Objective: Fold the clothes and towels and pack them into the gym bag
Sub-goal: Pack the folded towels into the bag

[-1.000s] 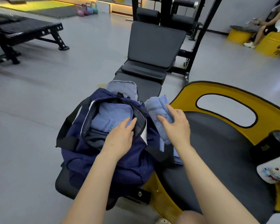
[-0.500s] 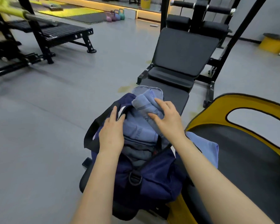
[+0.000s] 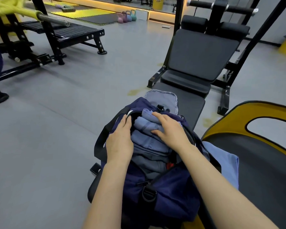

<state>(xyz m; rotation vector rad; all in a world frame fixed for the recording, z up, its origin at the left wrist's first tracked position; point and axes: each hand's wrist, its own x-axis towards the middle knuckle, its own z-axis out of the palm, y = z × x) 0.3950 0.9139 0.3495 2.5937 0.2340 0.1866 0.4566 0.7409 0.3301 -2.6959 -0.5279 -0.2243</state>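
- Step: I am packing; right hand point(image 3: 168, 129) lies flat, fingers straight, pressing the rolled towel point(image 3: 148, 119) into the gym bag point(image 3: 172, 192).
- Left hand point(image 3: 120, 138): relaxed, palm holding the rim back.
- Next: the folded cloth point(image 3: 224, 162) (right of my forearm) needs lifting in.

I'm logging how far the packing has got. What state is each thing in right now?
gym bag: open, on the bench, flap turned back.
rolled blue towel: in the bag mouth, on top of the stack.
folded blue garment: packed under the towel.
grey garment: packed, lowest visible.
light blue cloth: outside the bag, beside it.
left hand: on the bag's rim.
right hand: flat, pressing the towel.
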